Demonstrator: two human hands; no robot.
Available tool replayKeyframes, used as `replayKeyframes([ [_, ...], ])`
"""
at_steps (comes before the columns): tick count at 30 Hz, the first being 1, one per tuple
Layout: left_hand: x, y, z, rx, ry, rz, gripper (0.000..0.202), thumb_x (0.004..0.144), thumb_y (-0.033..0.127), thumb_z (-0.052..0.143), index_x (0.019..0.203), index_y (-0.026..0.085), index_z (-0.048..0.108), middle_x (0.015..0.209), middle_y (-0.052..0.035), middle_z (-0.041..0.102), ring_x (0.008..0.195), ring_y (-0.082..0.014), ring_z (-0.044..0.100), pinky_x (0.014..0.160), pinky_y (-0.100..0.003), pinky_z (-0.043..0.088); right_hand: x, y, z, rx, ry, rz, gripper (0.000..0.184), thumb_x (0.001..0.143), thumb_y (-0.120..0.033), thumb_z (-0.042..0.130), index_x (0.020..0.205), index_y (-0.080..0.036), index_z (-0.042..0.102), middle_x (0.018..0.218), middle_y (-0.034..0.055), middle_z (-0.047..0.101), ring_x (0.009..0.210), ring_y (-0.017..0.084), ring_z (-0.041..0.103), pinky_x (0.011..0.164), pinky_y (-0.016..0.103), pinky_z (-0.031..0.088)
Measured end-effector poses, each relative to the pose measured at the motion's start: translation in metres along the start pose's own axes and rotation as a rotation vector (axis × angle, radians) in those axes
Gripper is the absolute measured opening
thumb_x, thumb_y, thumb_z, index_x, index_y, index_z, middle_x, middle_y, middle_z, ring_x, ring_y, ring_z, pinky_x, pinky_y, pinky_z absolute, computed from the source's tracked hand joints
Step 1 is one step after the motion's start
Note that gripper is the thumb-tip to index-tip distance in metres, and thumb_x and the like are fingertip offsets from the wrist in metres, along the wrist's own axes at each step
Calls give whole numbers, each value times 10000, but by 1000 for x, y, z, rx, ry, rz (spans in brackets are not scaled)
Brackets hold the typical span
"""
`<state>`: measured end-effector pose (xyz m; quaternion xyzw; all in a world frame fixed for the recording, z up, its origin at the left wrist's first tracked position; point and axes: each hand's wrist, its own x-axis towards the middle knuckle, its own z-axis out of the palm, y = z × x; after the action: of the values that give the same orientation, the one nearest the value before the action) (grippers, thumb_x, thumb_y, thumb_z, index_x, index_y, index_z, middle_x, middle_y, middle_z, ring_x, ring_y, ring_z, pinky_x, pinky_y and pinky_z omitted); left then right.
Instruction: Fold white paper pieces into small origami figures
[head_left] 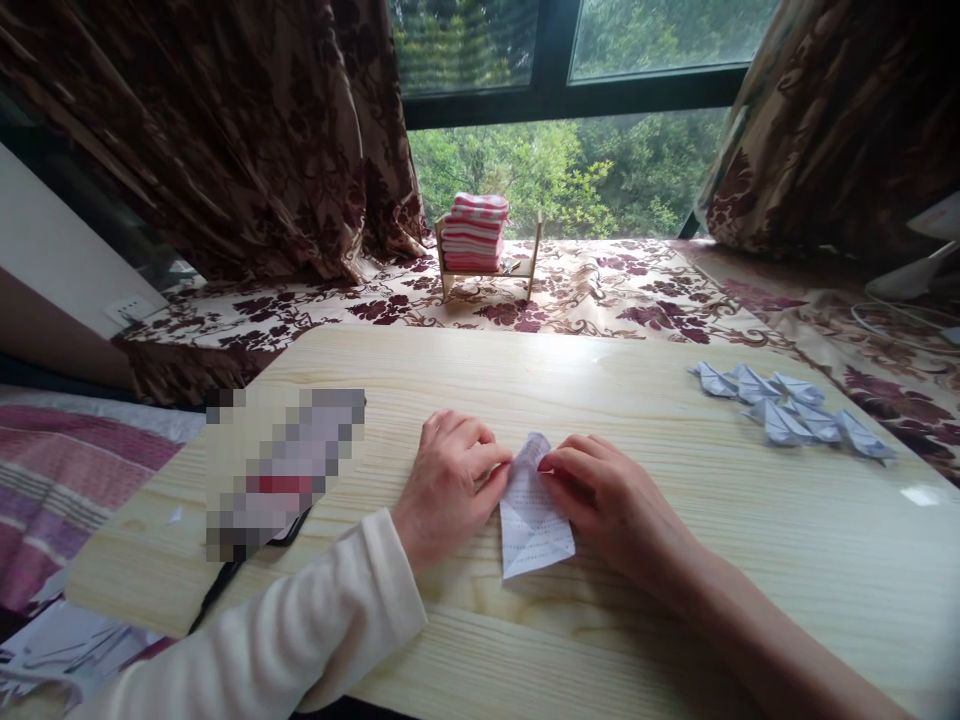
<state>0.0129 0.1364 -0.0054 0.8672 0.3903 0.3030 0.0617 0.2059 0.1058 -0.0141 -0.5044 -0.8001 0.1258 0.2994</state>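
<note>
A small printed sheet of paper [534, 525], creased and partly folded at its far end, lies on the pale wooden table [450, 375]. At its left edge, my left hand [454, 480] is closed with thumb and forefinger pinching the paper. Across from it, my right hand [592, 487] pinches the right edge near the folded top; its other fingers are curled out of sight. The near end of the paper spreads flat and shows lines of print and crossing creases.
Several folded paper pieces [795, 408] sit at the table's right back. A blurred-out phone-like object [296, 480] with a cable is at left. Beyond the table, a small wooden rack [487, 272] holds stacked pink-and-white cloths [475, 235]. Loose papers [67, 640] lie lower left.
</note>
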Motion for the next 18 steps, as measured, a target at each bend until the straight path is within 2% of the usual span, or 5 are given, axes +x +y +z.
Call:
replayKeyframes([
  [5, 3, -6, -2, 36, -67, 125, 163, 835, 141, 551, 836, 227, 690, 810, -28, 639, 894, -198, 543, 1005, -463, 303, 0, 2, 1, 4, 25, -36, 173, 866, -134, 511, 859, -210, 665, 788, 45, 650, 735, 179, 572, 640, 288, 465],
  [11, 5, -8, 1, -101, -40, 36, 84, 796, 145, 602, 755, 200, 649, 768, -22, 652, 846, -193, 546, 878, -387, 393, 0, 3, 2, 8, 30, -48, 203, 865, -119, 511, 924, -205, 686, 796, 53, 650, 736, 178, 571, 643, 293, 475],
  [18, 5, -3, 2, -68, -59, 43, 110, 822, 168, 573, 768, 204, 662, 778, -23, 639, 872, -199, 540, 959, -436, 355, 0, 1, 0, 24, 4, -53, 214, 866, -121, 521, 916, -224, 702, 786, 50, 633, 733, 178, 556, 647, 299, 469],
])
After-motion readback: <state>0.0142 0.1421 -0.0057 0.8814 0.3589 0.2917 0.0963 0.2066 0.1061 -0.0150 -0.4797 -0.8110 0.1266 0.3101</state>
